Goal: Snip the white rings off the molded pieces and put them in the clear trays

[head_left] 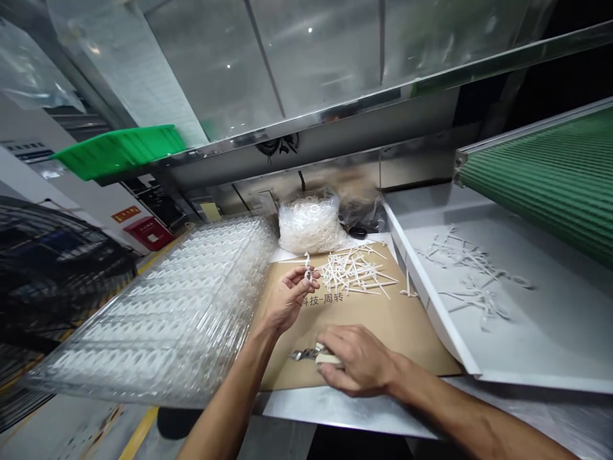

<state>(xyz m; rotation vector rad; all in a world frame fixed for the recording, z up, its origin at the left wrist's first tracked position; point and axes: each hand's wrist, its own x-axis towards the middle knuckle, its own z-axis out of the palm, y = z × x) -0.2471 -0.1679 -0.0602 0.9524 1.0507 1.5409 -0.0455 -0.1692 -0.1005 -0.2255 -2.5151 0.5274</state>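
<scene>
Both hands work apart from each other over a flat sheet of brown cardboard (383, 338) printed with dark characters. The left hand (290, 296), farther off, pinches a small white plastic piece with a looped end (308, 269) between thumb and fingers, holding it up above the cardboard. The right hand (357, 359), nearer and to the right, is wrapped around the pale handles of a pair of metal-headed hand cutters (305, 353), whose tip points left; whether the blades meet is too small to tell.

Just beyond the left hand and to its right, a loose heap of thin white plastic sticks (352, 271) lies on the far part of the cardboard. Behind the heap sits a clear plastic bag filled with whitish pieces (309, 223), with a black rounded object (357, 232) just to its right. On the left stands a stack of clear plastic trays (225, 338) with rows of white parts in the top one. On the right, a white tray with a raised wall (426, 287) holds scattered white plastic pieces (472, 255), below a green ribbed conveyor belt (550, 172). Far left, a bright green plastic bin (119, 153) rests at a metal ledge
</scene>
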